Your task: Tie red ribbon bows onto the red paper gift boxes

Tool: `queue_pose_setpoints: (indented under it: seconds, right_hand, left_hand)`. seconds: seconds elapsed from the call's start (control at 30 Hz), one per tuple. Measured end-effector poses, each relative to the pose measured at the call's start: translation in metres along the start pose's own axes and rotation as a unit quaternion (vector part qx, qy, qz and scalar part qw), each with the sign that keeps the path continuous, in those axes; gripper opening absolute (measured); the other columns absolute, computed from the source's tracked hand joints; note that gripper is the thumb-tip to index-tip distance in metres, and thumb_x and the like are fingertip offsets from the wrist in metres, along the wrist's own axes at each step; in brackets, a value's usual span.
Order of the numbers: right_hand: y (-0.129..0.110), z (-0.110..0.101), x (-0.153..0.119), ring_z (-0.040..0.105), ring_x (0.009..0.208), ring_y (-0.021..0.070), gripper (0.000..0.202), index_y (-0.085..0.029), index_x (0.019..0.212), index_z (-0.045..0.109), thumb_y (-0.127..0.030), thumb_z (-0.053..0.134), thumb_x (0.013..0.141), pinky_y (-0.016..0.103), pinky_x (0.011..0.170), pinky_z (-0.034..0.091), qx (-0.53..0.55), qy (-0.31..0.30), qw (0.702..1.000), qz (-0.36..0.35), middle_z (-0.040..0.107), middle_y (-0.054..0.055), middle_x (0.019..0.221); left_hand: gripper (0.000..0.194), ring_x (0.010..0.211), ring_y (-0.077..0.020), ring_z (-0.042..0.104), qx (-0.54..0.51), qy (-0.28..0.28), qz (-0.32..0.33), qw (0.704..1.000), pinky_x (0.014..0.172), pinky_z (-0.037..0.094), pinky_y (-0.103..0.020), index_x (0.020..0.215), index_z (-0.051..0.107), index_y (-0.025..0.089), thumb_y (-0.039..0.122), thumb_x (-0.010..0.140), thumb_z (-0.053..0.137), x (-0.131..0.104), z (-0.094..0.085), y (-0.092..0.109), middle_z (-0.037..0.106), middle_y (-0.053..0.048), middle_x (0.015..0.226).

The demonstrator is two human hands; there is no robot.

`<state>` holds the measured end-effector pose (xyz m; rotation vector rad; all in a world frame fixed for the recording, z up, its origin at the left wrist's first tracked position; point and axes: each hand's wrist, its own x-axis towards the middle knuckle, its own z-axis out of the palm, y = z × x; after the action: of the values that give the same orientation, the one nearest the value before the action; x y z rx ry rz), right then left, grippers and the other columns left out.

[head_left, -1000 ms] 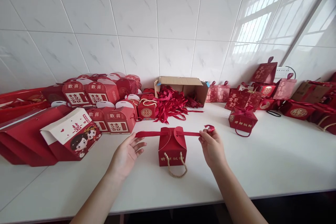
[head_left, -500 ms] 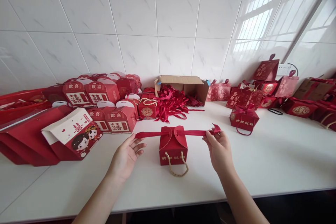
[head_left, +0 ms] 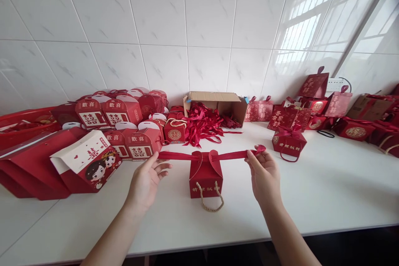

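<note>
The left hand and right hand pinch a ribbon threaded through the top of a box on the counter. Even, level tension should keep the ribbon flat and box steady.

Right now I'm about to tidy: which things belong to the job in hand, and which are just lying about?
In use:
red card box with beige rope handle
flat red satin ribbon, held by left hand and right hand

Lying about:
heap of red satin ribbons, perhaps spares
open brown cardboard carton
white-and-red card box with cartoon figures
dark-red box with ribbon bow
</note>
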<state>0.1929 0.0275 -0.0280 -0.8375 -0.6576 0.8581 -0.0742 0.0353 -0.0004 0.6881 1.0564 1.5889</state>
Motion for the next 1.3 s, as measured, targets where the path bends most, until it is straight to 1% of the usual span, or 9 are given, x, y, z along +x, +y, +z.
queue_pose_setpoints:
  seconds: [0.13,0.2,0.37,0.47,0.63,0.83,1.0,1.2,1.3]
  right_hand:
    - [-0.008,0.008,0.004,0.056,0.074,0.0101,0.035,-0.021,0.095,0.061,-0.034,0.079,0.069,0.024,0.074,0.044,0.007,-0.004,1.000,-0.024,0.059,-0.004,0.074]
    - [-0.015,0.014,0.008,0.058,0.078,0.0117,0.035,-0.021,0.096,0.062,-0.033,0.078,0.068,0.024,0.074,0.045,0.011,-0.017,0.999,-0.029,0.061,-0.003,0.075]
    - [-0.038,0.034,0.019,0.063,0.084,0.0165,0.030,-0.021,0.091,0.062,-0.033,0.075,0.066,0.025,0.068,0.045,0.014,-0.059,0.998,0.001,0.068,0.001,0.085]
    - [-0.051,0.046,0.023,0.064,0.075,0.0169,0.023,-0.021,0.080,0.060,-0.035,0.073,0.067,0.027,0.067,0.046,0.023,-0.097,0.995,0.008,0.068,0.000,0.075]
    - [-0.064,0.062,0.026,0.064,0.070,0.0181,0.027,-0.020,0.071,0.061,-0.043,0.074,0.068,0.030,0.067,0.047,0.021,-0.139,0.990,0.004,0.065,0.000,0.064]
    - [-0.072,0.078,0.027,0.062,0.066,0.0150,0.029,-0.022,0.079,0.063,-0.044,0.076,0.066,0.026,0.062,0.043,-0.002,-0.146,0.988,-0.044,0.064,-0.002,0.064]
    - [-0.080,0.090,0.029,0.057,0.067,0.0118,0.023,-0.020,0.068,0.067,-0.041,0.077,0.066,0.024,0.062,0.043,-0.028,-0.164,0.984,-0.067,0.064,-0.001,0.070]
    - [-0.088,0.104,0.028,0.061,0.072,0.0149,0.021,-0.022,0.077,0.073,-0.040,0.077,0.067,0.027,0.064,0.047,-0.035,-0.212,0.973,-0.078,0.069,0.001,0.075]
    - [-0.088,0.108,0.027,0.061,0.073,0.0152,0.021,-0.022,0.076,0.073,-0.041,0.076,0.068,0.027,0.063,0.046,-0.041,-0.215,0.971,-0.098,0.069,0.001,0.076]
  left_hand:
    - [0.022,0.063,-0.0157,0.062,0.034,-0.021,0.106,0.994,0.052,0.045,-0.022,0.075,0.064,0.016,0.033,0.066,0.075,0.003,0.011,0.014,0.063,0.000,0.067]
    - [0.022,0.062,-0.0140,0.061,0.046,-0.044,0.135,0.989,0.052,0.043,-0.022,0.078,0.067,0.015,0.031,0.065,0.076,0.004,0.021,0.025,0.065,-0.001,0.071]
    - [0.018,0.064,-0.0126,0.058,0.059,-0.121,0.121,0.983,0.050,0.039,-0.020,0.079,0.071,0.016,0.028,0.066,0.075,0.002,0.049,0.053,0.069,-0.004,0.081]
    - [0.020,0.067,-0.0130,0.058,0.088,-0.170,0.126,0.973,0.052,0.039,-0.021,0.082,0.073,0.016,0.031,0.068,0.073,0.000,0.066,0.063,0.069,-0.004,0.083]
    - [0.029,0.072,-0.0152,0.057,0.135,-0.196,0.167,0.957,0.057,0.041,-0.023,0.092,0.074,0.016,0.034,0.069,0.072,-0.002,0.085,0.071,0.068,-0.005,0.083]
    - [0.028,0.076,-0.0164,0.060,0.136,-0.225,0.198,0.944,0.063,0.042,-0.025,0.094,0.074,0.016,0.034,0.073,0.070,-0.004,0.097,0.078,0.069,-0.006,0.085]
    - [0.028,0.078,-0.0193,0.063,0.124,-0.258,0.211,0.935,0.067,0.047,-0.030,0.097,0.073,0.017,0.035,0.076,0.068,-0.005,0.102,0.081,0.070,-0.006,0.083]
    - [0.030,0.090,-0.0217,0.065,0.112,-0.268,0.221,0.931,0.081,0.049,-0.033,0.100,0.073,0.019,0.034,0.074,0.072,-0.006,0.105,0.081,0.072,-0.006,0.092]
    - [0.031,0.093,-0.0222,0.065,0.114,-0.268,0.227,0.929,0.081,0.050,-0.033,0.100,0.073,0.019,0.036,0.075,0.071,-0.005,0.105,0.081,0.072,-0.007,0.097]
